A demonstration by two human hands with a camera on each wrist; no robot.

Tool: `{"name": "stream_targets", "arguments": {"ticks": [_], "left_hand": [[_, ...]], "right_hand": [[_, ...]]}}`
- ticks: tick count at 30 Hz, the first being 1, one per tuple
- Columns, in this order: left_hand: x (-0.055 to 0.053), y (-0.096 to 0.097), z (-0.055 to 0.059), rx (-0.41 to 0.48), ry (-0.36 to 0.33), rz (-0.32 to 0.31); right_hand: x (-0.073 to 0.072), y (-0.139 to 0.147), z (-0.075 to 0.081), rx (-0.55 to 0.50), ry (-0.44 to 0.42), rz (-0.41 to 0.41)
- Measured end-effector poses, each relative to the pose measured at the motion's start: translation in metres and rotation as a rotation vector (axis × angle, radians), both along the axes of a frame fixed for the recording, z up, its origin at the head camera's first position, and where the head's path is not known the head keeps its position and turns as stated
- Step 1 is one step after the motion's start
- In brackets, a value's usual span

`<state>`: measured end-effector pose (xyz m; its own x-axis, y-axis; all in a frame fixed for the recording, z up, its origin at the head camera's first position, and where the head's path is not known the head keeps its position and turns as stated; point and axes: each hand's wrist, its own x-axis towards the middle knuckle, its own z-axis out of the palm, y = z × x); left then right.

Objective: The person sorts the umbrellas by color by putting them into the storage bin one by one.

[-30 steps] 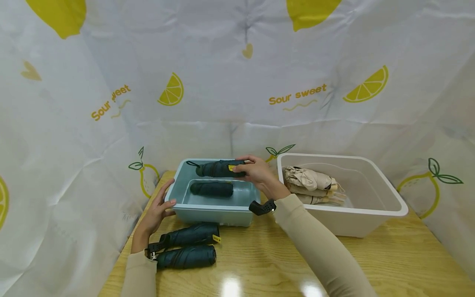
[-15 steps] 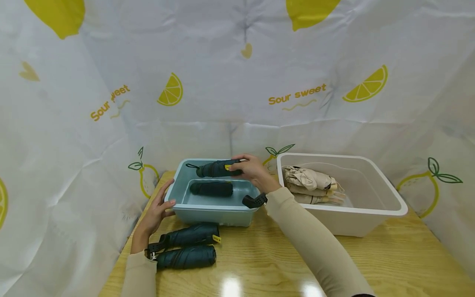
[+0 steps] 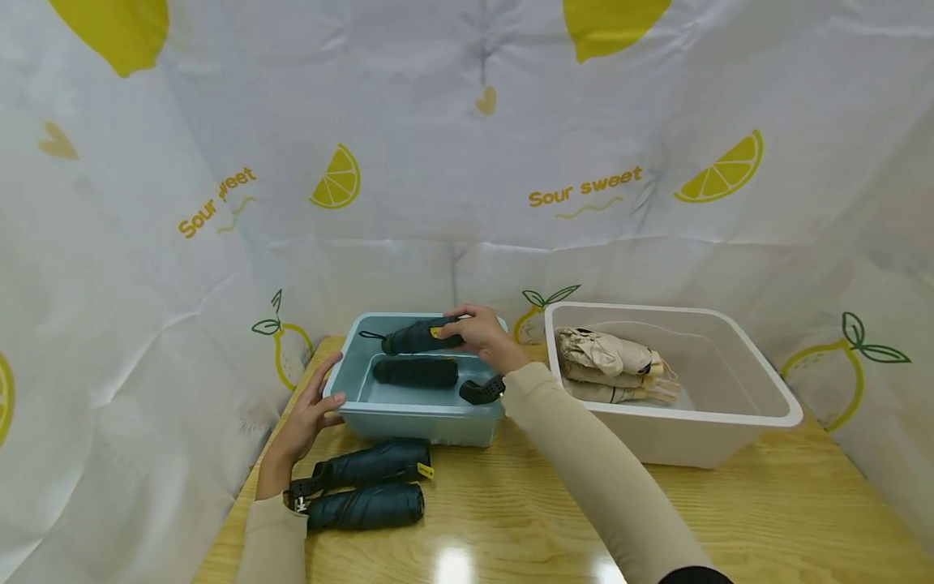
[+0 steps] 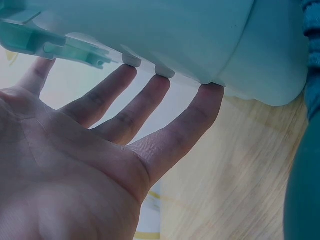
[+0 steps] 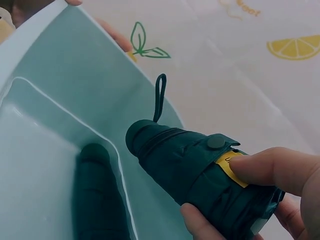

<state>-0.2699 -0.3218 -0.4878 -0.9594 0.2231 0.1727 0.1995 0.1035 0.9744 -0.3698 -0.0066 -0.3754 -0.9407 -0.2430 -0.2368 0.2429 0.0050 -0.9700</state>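
Lemon-printed cloth (image 3: 438,178) hung behind the wooden table (image 3: 511,519). The right hand (image 3: 479,331) pinched a dark green umbrella (image 3: 410,337) over the blue bin (image 3: 416,426)'s far side, a second umbrella (image 3: 416,372) lying inside; the left hand (image 3: 310,414), fingers straight, touched its left end.

Wood-grain bench (image 3: 540,511) supports a blue bin (image 3: 416,427) beside a white bin (image 3: 679,442). Two dark umbrellas (image 3: 379,463) lie before the blue bin.

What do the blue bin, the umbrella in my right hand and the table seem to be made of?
Blue bin: probably plastic, smooth with a soft sheen and a moulded look.
Umbrella in your right hand: likely synthetic fabric, mostly matt, with visible creases and folds.
Table: glossy, with wood grain and bright reflections; solid wood or laminate, I can't tell.
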Motion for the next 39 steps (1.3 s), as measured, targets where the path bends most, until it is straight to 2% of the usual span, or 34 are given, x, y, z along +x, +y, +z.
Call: {"name": "stream_targets", "arguments": {"ticks": [13,26,33,39], "left_hand": [[-0.002,-0.001,0.004,0.002,0.013,-0.002],[0.000,-0.002,0.005,0.007,0.006,-0.003],[-0.001,-0.001,0.002,0.021,-0.003,-0.011],[-0.002,0.000,-0.001,0.014,-0.020,0.016]], "right_hand": [[-0.002,-0.017,-0.008,0.065,0.025,0.081],[-0.002,-0.033,-0.020,0.155,0.008,0.144],[-0.003,-0.036,-0.025,0.188,-0.034,0.139],[-0.003,-0.038,-0.027,0.212,-0.049,0.140]]}}
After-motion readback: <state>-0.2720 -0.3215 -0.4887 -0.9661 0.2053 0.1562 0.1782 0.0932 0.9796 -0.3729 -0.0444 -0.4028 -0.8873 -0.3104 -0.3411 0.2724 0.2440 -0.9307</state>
